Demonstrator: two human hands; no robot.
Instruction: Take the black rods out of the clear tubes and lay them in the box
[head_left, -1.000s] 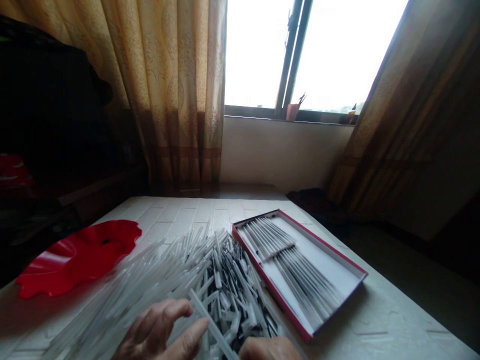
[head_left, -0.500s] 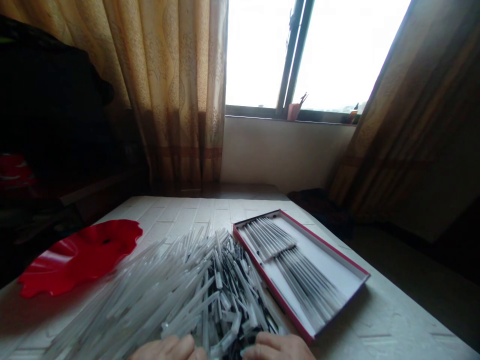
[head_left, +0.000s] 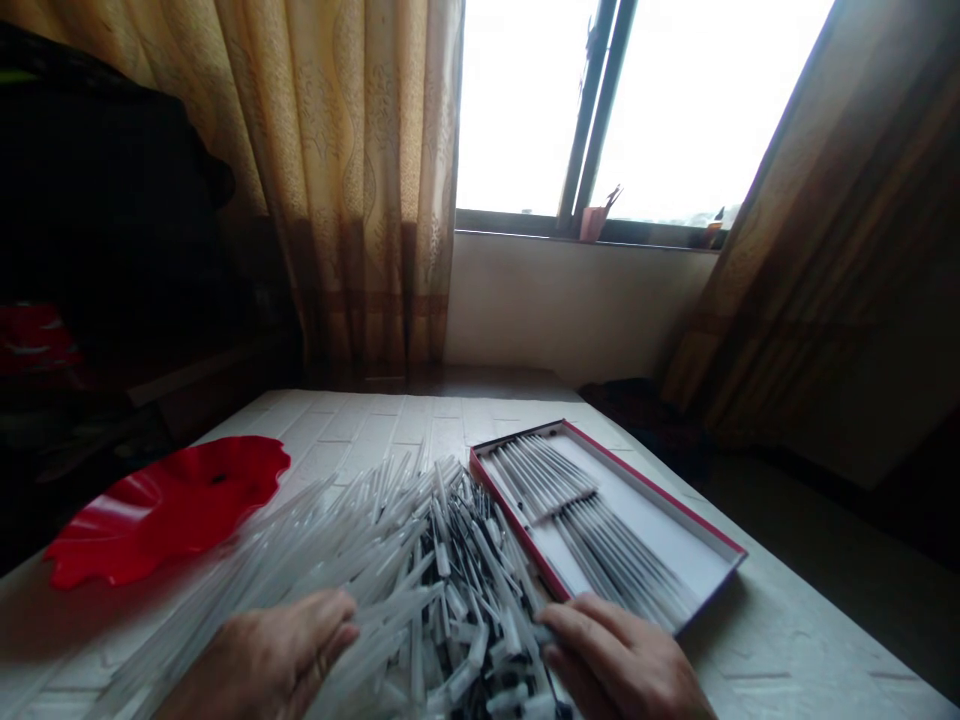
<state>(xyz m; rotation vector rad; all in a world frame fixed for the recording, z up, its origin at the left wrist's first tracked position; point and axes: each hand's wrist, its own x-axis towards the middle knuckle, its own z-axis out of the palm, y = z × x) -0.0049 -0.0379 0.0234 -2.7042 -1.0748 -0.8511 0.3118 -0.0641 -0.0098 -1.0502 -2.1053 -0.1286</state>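
Note:
My left hand [head_left: 266,650] is over the near side of a heap of clear plastic tubes [head_left: 300,540], its thumb and fingers pressed together. Whatever may be between them is hidden. My right hand [head_left: 626,655] is at the right edge of a pile of thin dark and clear sticks [head_left: 480,570], beside a shallow red-rimmed box [head_left: 660,520]. Its fingers are bent together, and a small greyish piece shows at their tips, too blurred to name. Inside the box lie two rows of slim grey, pen-like sticks [head_left: 536,475], side by side.
A red wavy-edged plastic dish [head_left: 172,505] rests at the left of the white brick-patterned table [head_left: 375,420]. Dark furniture stands to the left. Beyond the table are yellow curtains [head_left: 360,180] and a window with a pinkish cup [head_left: 592,223] on the sill.
Both hands have come up from the bottom edge and moved apart, the left one leftward over the clear tubes, the right one rightward to the box. The view has shifted slightly.

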